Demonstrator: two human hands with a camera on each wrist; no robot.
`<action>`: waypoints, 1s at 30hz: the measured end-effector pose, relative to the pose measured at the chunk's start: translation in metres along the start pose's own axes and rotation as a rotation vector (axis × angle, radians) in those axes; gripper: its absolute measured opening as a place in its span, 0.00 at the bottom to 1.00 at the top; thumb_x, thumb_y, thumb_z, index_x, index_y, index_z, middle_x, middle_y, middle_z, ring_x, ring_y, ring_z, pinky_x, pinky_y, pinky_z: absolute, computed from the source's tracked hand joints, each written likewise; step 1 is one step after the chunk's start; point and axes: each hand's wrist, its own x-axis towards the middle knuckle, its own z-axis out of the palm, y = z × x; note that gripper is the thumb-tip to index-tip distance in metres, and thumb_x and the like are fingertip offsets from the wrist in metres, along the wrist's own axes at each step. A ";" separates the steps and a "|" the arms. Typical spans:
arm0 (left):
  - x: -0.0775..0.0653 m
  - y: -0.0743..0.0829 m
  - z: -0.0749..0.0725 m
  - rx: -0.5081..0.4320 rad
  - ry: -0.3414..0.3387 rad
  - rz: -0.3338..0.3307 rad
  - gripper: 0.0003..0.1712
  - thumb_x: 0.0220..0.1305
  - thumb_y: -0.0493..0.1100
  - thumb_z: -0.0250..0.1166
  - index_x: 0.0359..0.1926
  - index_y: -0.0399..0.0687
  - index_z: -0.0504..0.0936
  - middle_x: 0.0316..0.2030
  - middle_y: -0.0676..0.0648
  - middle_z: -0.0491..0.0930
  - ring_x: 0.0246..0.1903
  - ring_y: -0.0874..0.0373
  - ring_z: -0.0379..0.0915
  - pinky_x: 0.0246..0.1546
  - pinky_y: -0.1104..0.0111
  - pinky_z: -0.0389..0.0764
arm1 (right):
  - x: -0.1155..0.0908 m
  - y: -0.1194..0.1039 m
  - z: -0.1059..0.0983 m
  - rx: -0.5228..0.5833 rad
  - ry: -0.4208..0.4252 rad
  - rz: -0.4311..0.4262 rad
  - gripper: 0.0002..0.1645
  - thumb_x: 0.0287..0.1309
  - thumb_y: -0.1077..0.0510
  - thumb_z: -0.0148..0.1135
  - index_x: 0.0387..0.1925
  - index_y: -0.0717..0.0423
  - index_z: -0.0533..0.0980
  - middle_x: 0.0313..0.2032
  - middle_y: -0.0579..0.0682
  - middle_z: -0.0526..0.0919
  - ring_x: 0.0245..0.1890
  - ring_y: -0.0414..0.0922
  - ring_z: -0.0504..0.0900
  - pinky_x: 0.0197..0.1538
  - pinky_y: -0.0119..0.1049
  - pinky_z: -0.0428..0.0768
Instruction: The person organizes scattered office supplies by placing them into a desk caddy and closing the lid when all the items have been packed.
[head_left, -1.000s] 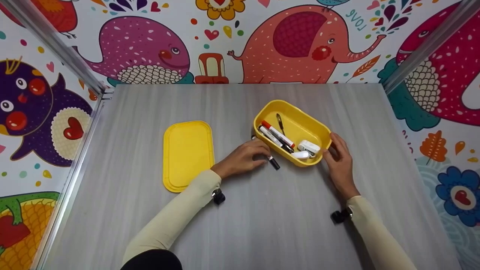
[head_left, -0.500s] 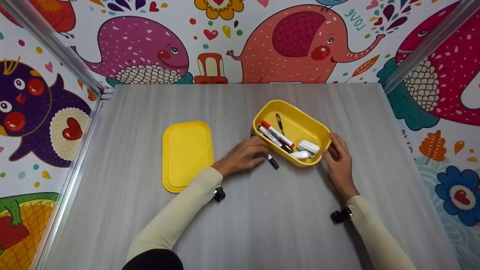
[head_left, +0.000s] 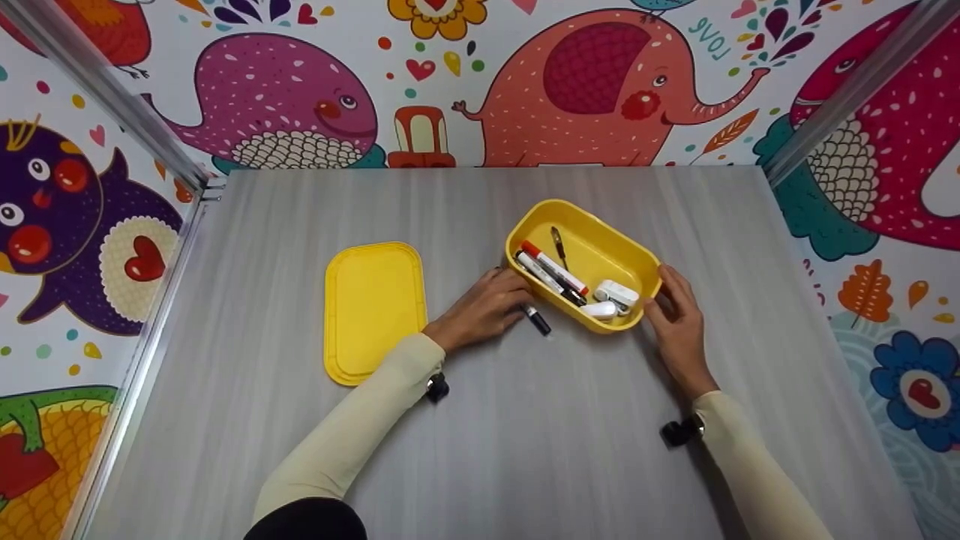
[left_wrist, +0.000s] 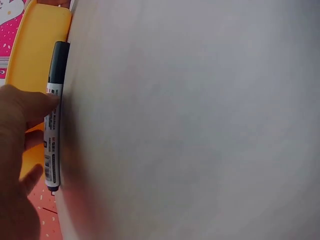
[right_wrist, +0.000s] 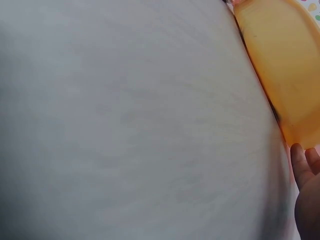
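Note:
In the head view my left hand (head_left: 484, 307) pinches a whiteboard marker (head_left: 537, 320) beside the near left side of a yellow box (head_left: 600, 240). In the left wrist view the marker (left_wrist: 53, 130) shows its black cap and white printed barrel, with the thumb across it and fingers behind. The box lies at a slant and holds several pens (head_left: 551, 271), a dark slim metal-tipped item (head_left: 559, 247) and small white items (head_left: 616, 292). Around the right end of the box my right hand (head_left: 681, 334) grips with thumb and fingers; its fingertips (right_wrist: 297, 152) touch the wall.
A yellow lid (head_left: 375, 300) lies flat on the grey table (head_left: 480, 450), left of my left hand. Printed cartoon panels (head_left: 585, 97) border the table at the back and sides, with metal posts (head_left: 855, 94) at the far corners.
My left hand and the marker have shifted a little, the capped end moving slightly left. The box, the lid and my right hand stay in place.

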 end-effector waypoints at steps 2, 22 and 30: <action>-0.001 0.000 0.000 0.018 0.001 -0.011 0.10 0.74 0.37 0.74 0.53 0.43 0.91 0.55 0.45 0.86 0.61 0.48 0.77 0.66 0.50 0.74 | 0.000 0.000 0.000 -0.001 -0.003 0.002 0.36 0.78 0.68 0.64 0.82 0.55 0.69 0.80 0.51 0.68 0.76 0.57 0.72 0.74 0.30 0.72; -0.014 -0.001 -0.008 0.038 -0.063 -0.083 0.10 0.78 0.45 0.72 0.50 0.43 0.90 0.48 0.45 0.85 0.56 0.48 0.77 0.71 0.49 0.72 | -0.001 -0.002 0.001 -0.027 0.005 0.026 0.36 0.78 0.66 0.64 0.82 0.52 0.69 0.80 0.47 0.68 0.76 0.54 0.73 0.76 0.37 0.72; -0.020 0.012 -0.015 -0.107 -0.037 -0.089 0.08 0.76 0.42 0.73 0.49 0.43 0.91 0.46 0.46 0.85 0.53 0.49 0.76 0.64 0.52 0.76 | 0.000 -0.002 0.001 -0.032 0.012 0.031 0.37 0.76 0.70 0.64 0.82 0.57 0.68 0.81 0.52 0.67 0.76 0.57 0.72 0.77 0.42 0.72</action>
